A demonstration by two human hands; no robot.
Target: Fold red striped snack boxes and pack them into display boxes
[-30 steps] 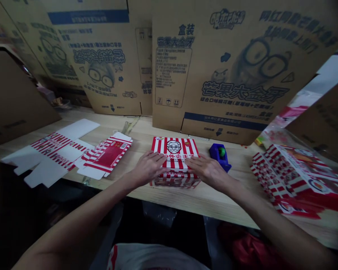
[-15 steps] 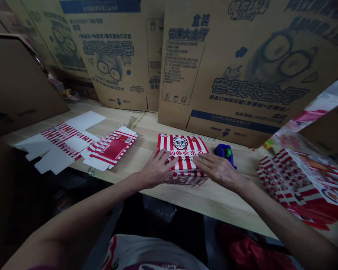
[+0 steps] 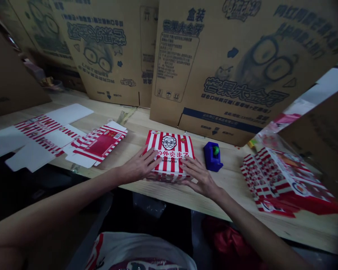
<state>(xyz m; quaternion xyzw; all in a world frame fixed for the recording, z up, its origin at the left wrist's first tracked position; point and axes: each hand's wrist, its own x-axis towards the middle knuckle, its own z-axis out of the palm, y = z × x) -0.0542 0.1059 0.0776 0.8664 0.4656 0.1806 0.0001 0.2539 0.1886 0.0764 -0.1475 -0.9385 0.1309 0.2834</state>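
Observation:
A folded red-and-white striped box [image 3: 170, 152] with a cartoon face on its lid lies on the wooden table [image 3: 231, 187] straight ahead of me. My left hand [image 3: 136, 167] rests flat against its near left corner, fingers stretched out. My right hand [image 3: 198, 176] lies flat on the near right corner, fingers spread. Neither hand grips anything.
A blue tape dispenser [image 3: 212, 156] stands just right of the box. Unfolded striped box blanks [image 3: 98, 144] and larger flat blanks [image 3: 36, 137] lie at the left. A stack of striped boxes [image 3: 281, 180] sits at the right. Big printed cardboard cartons [image 3: 228, 63] wall off the back.
Both hands slid from the top of the lid toward its near edge and corners. The box seems to have stayed in place; the camera shifted.

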